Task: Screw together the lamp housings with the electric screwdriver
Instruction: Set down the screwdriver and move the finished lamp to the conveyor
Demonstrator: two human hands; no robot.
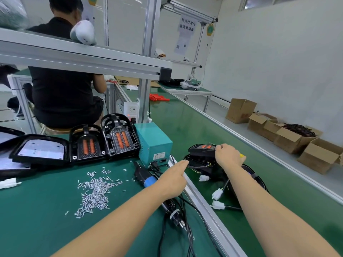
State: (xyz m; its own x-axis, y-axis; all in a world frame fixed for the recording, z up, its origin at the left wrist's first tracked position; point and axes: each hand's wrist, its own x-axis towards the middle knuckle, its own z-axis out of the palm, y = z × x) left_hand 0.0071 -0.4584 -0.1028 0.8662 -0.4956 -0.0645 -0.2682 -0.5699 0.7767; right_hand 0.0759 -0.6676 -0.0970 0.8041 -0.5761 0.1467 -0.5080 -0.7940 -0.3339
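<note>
While left hand [173,179] rests flat over electric screwdriver [146,179], right hand [227,154] grip curled round lamp housing [201,152].

Printed in dark Chinese characters on a white paper sheet [187,25] hanging from the aluminium overhead rail: "转向灯罩与" above "装饰框组装". Lower on a second white sheet [181,45] just beneath: small print and a square code, too small to read. On the front of the teal metal power-supply box [154,143]: a small pale label with rows of print, illegible. On the side of a brown cardboard carton [240,110] by the wall: faint red marking, unreadable. On a round yellow-and-green tag [210,29] hung from the rail: design blurred, nothing legible.
</note>
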